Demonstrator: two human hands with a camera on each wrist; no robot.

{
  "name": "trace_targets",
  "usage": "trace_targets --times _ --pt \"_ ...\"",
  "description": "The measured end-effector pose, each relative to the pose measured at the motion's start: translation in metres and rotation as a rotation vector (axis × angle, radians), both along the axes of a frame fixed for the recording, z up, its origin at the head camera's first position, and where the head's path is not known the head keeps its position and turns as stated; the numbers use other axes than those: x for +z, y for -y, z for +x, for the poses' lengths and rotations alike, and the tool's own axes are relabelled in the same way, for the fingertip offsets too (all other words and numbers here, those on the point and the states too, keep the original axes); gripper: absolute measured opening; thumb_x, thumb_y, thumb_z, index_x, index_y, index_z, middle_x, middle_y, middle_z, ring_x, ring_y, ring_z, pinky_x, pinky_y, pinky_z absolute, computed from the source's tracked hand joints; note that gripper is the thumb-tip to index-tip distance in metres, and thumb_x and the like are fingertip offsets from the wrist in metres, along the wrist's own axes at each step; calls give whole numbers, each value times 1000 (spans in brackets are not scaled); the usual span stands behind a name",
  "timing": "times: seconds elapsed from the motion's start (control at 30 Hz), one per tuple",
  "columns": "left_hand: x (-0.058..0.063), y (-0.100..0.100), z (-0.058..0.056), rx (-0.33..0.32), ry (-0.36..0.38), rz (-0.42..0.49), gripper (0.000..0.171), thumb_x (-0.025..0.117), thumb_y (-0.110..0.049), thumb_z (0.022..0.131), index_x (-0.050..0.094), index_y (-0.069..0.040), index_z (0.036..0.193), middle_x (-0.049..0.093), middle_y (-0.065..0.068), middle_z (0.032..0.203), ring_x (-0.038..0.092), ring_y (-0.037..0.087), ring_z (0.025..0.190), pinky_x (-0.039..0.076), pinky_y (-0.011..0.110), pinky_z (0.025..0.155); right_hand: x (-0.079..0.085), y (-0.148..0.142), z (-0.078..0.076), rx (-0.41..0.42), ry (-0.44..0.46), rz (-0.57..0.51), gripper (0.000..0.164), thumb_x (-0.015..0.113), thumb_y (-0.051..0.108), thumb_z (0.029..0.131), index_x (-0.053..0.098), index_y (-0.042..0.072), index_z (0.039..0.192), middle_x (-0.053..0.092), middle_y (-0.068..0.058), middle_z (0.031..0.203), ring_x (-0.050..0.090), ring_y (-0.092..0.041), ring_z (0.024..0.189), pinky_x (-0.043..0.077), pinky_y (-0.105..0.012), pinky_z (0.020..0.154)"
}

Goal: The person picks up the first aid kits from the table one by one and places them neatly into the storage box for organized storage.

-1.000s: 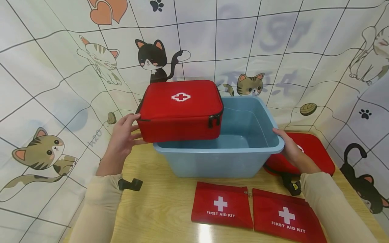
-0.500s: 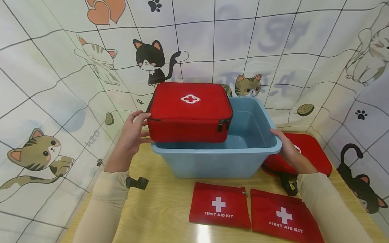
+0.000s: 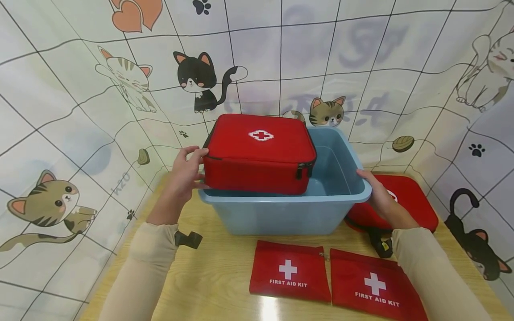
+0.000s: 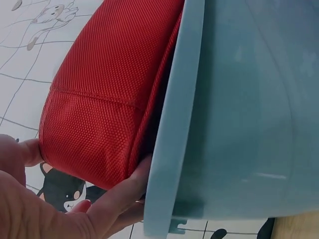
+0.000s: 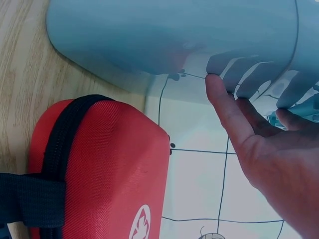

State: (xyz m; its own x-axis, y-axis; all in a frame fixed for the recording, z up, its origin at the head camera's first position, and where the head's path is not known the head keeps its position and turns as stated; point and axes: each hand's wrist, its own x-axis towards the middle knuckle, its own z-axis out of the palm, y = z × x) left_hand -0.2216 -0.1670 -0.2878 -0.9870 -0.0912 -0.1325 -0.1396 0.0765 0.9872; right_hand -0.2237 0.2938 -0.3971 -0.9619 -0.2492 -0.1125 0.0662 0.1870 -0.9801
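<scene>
A boxy red first aid bag (image 3: 259,176) with a white-edged cross emblem hangs over the left part of a light blue plastic bin (image 3: 277,218), its base slightly inside the mouth. My left hand (image 3: 182,176) grips the bag's left end, thumb at the upper edge and fingers beneath. In the left wrist view those fingers (image 4: 119,201) lie between the bag and the bin's rim (image 4: 174,124). My right hand (image 3: 381,196) holds the bin's right rim, thumb over the edge. The right wrist view has its fingertips (image 5: 214,84) against the bin's outer wall.
Two flat red pouches marked FIRST AID KIT (image 3: 289,272) (image 3: 375,285) lie on the wooden table (image 3: 209,276) before the bin. Another red case (image 3: 413,200) with a black strap lies right of it, partly under my right forearm. A cat-print curtain (image 3: 265,58) stands close behind.
My left hand has carried the red first aid bag rightward and slightly down over the bin. The right hand keeps its hold on the rim.
</scene>
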Motion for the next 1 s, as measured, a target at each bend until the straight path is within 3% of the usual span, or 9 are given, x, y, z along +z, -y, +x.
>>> trace_targets --times 0.13,0.37,0.5,0.6,0.7,0.77,0.87,1.0 --pt "-4 -5 -4 3 9 -22 57 50 -37 100 28 -12 146 49 20 140 64 27 70 60 39 63 -1 0 0 -7 1 -7 78 30 54 103 -10 18 160 2 -20 164 9 -48 143 15 -72 111" --pt "-10 -13 -7 -15 6 -72 51 44 -32 103 26 -12 146 44 21 142 57 45 108 54 59 82 -2 0 0 -12 -1 -4 78 29 53 103 -9 17 160 1 -22 163 9 -49 143 14 -72 110" --pt "-10 -17 -6 -75 -1 -107 46 37 -29 105 23 -11 146 38 21 146 47 42 123 49 63 90 -2 0 0 -14 -5 5 78 30 53 103 -9 17 160 2 -22 163 9 -49 142 16 -72 110" --pt "-9 -17 -5 -84 -10 -152 45 31 -22 106 24 -9 148 39 22 142 47 37 118 50 56 92 -2 0 1 -10 -8 6 78 29 53 103 -7 15 160 4 -24 162 10 -49 141 18 -72 109" --pt "-8 -12 -2 -47 -64 -264 47 30 -17 104 30 -9 150 44 23 139 50 36 113 48 52 94 -1 1 1 -1 -12 4 78 28 53 102 -6 13 160 6 -25 161 12 -49 141 20 -71 107" --pt "-8 -8 0 -19 -114 -377 47 35 -18 103 36 -9 149 45 25 142 52 39 121 46 54 99 -1 1 1 2 -9 -2 77 28 53 102 -5 14 160 7 -25 161 13 -49 140 20 -71 107" --pt "-14 -2 1 -40 -149 -530 50 43 -23 102 39 -8 149 38 23 153 44 42 135 40 60 105 0 0 1 5 -7 -5 77 29 53 103 -6 15 160 7 -24 161 13 -48 140 18 -71 109" --pt "-31 7 -1 -120 -122 -533 57 46 -22 103 30 -3 155 33 24 156 43 46 135 40 61 103 -1 -1 1 12 -13 -10 77 29 52 103 -6 14 160 6 -24 161 12 -48 140 16 -71 109"
